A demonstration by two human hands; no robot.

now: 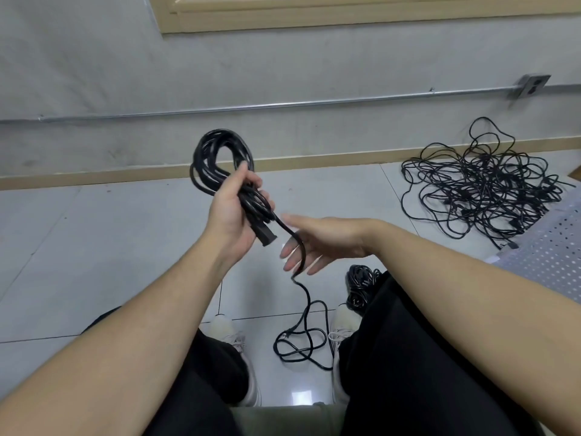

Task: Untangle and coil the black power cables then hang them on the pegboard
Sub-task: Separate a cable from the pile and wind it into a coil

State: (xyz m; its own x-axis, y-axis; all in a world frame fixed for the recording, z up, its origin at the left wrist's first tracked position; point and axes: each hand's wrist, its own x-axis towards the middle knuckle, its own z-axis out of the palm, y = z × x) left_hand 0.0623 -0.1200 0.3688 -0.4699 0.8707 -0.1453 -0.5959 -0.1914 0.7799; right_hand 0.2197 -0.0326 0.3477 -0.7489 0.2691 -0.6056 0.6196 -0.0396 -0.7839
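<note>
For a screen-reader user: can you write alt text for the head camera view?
A seated person's left hand grips a coiled black cable while the open right hand guides its loose tail up from the tiled floor. A tangled cable pile lies by the wall.

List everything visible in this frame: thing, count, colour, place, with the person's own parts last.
coiled cable: one, black, held up at centre
loose tail: one, black, trailing to the floor between the shoes
tangled cables: one pile, black, floor at right
finished coil: one, black, floor by the right knee
pegboard: one, white, right edge
conduit: one, metal, along the wall
left hand: grips the coil
right hand: open, tail across its fingers
</note>
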